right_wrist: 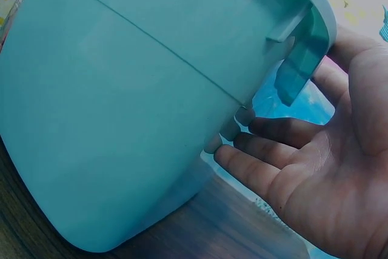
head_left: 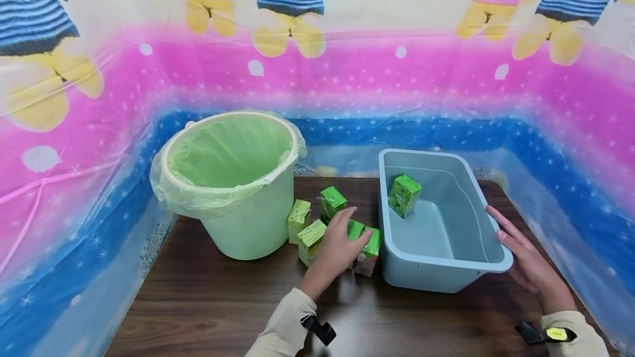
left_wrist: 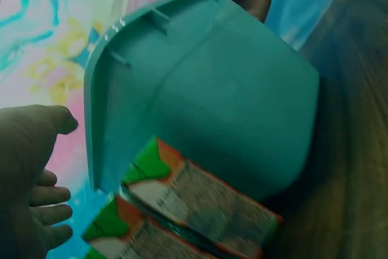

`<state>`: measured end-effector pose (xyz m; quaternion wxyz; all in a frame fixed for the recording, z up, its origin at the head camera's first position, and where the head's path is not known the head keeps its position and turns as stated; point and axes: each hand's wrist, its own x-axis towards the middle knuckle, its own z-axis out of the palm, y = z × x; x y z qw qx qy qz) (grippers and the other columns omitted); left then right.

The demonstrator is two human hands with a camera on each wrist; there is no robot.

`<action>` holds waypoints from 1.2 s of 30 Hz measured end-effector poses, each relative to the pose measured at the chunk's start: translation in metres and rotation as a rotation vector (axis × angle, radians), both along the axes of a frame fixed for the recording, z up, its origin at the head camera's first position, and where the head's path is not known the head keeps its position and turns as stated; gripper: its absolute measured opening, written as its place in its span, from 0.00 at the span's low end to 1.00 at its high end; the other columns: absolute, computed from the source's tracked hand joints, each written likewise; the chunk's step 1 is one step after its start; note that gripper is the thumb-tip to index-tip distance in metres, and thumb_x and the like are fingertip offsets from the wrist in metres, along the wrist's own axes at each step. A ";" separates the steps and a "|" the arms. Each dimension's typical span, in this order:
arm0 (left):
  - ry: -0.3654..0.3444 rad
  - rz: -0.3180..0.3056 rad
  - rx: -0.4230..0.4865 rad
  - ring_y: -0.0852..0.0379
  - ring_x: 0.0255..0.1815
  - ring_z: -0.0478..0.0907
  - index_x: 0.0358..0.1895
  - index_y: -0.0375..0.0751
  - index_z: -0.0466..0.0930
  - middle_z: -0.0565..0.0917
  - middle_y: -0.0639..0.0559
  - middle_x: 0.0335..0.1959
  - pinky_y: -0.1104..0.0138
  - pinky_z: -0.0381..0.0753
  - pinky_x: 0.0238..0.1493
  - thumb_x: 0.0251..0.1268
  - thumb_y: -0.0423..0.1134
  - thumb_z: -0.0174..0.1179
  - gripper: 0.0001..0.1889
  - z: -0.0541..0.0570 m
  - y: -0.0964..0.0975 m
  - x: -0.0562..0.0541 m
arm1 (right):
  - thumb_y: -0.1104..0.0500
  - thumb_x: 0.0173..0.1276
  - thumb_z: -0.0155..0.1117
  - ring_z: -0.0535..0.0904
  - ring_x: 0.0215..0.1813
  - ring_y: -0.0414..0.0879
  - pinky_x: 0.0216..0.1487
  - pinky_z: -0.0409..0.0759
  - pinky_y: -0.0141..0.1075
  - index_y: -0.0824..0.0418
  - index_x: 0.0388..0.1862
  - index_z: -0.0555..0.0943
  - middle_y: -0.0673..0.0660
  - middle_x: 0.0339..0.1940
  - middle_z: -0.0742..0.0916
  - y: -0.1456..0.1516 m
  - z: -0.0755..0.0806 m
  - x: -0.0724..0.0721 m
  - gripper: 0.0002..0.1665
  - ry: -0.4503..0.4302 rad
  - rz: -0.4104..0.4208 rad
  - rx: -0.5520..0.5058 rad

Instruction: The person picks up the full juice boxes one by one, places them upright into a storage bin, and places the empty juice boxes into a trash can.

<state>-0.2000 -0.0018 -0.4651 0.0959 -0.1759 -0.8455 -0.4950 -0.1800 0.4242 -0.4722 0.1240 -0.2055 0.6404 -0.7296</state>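
Note:
My left hand (head_left: 338, 244) reaches over a group of small cartons, fingers spread and nothing gripped. Beside its fingertips stand a green carton (head_left: 333, 203) and, to the right, a green-topped carton (head_left: 371, 242) with brown printed sides. Two yellow cartons, a front one (head_left: 311, 236) and a rear one (head_left: 299, 216), stand to its left. In the left wrist view, two cartons (left_wrist: 206, 201) lie right of the open fingers. My right hand (head_left: 527, 258) holds the grey-blue tub (head_left: 446, 274) at its right rim, fingertips against the outer wall. One green carton (head_left: 405, 196) is inside the tub.
A pale green bucket (head_left: 248, 230) lined with a thin plastic bag (head_left: 190, 200) stands left of the cartons. Everything rests on a dark wooden table (head_left: 198, 302). A printed plastic sheet (head_left: 347, 70) encloses the back and sides.

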 end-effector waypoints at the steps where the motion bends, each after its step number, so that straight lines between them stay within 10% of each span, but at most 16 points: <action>1: -0.012 -0.003 0.018 0.44 0.70 0.70 0.74 0.40 0.67 0.71 0.43 0.71 0.47 0.77 0.62 0.72 0.51 0.63 0.33 -0.003 -0.003 0.000 | 0.62 0.86 0.27 0.80 0.63 0.44 0.49 0.87 0.48 0.46 0.85 0.37 0.41 0.75 0.71 0.000 0.000 0.000 0.34 0.009 0.000 0.002; 13: -0.143 -0.068 0.153 0.47 0.72 0.69 0.76 0.45 0.65 0.71 0.47 0.71 0.47 0.73 0.66 0.70 0.51 0.64 0.35 -0.034 -0.023 0.003 | 0.64 0.86 0.27 0.81 0.63 0.43 0.48 0.87 0.46 0.48 0.85 0.37 0.42 0.74 0.71 -0.001 -0.004 0.003 0.35 0.039 -0.018 0.004; 36: -0.342 -0.265 0.266 0.43 0.78 0.58 0.82 0.49 0.54 0.58 0.44 0.80 0.45 0.70 0.68 0.71 0.52 0.64 0.42 -0.079 -0.030 -0.023 | 0.54 0.86 0.30 0.78 0.65 0.39 0.53 0.85 0.45 0.42 0.85 0.40 0.36 0.75 0.68 -0.002 -0.002 0.002 0.33 0.005 -0.115 0.111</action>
